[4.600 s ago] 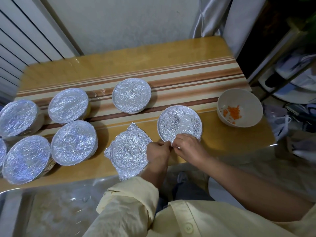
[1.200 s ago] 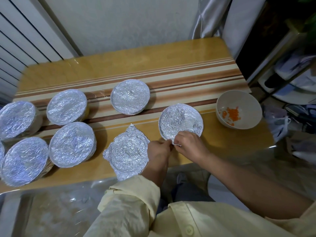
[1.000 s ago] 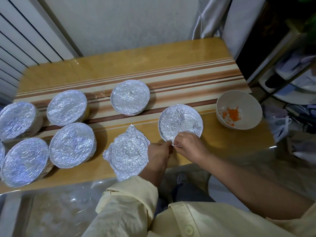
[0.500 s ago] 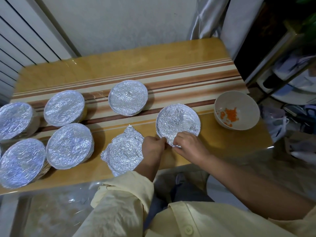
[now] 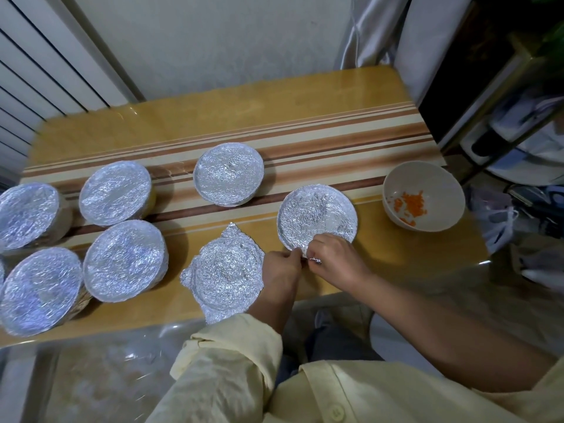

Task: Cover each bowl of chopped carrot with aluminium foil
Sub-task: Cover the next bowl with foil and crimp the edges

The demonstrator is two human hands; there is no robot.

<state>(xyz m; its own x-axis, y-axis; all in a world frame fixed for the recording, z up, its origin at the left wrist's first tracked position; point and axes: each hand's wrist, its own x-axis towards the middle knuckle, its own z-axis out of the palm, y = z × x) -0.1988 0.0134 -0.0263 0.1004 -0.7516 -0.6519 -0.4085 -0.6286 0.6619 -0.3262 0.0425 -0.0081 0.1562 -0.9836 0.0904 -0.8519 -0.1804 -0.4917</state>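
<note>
Wooden striped tabletop (image 5: pixel 244 111): carries all items.

Four foil-covered bowls stand grouped at its left end (image 5: pixel 27 215) (image 5: pixel 116 192) (image 5: pixel 125 259) (image 5: pixel 39 290). A fifth covered bowl (image 5: pixel 229 174) stands alone at centre.

Work bowl (image 5: pixel 317 213): right of centre near the front edge, upright, its top fully under a foil cover (image 5: pixel 317 206).

Uncovered bowl (image 5: pixel 424 195): far right, apart from the work bowl, holding chopped carrot (image 5: pixel 410 204) at its bottom.

Loose foil sheet (image 5: pixel 227 270): lies flat just left of the work bowl, pressed into a round shape.

Left hand (image 5: pixel 282 267) and right hand (image 5: pixel 335 257): together at the work bowl's near rim, fingers curled. Both pinch the crumpled edge of the foil cover where it hangs off the rim.
</note>
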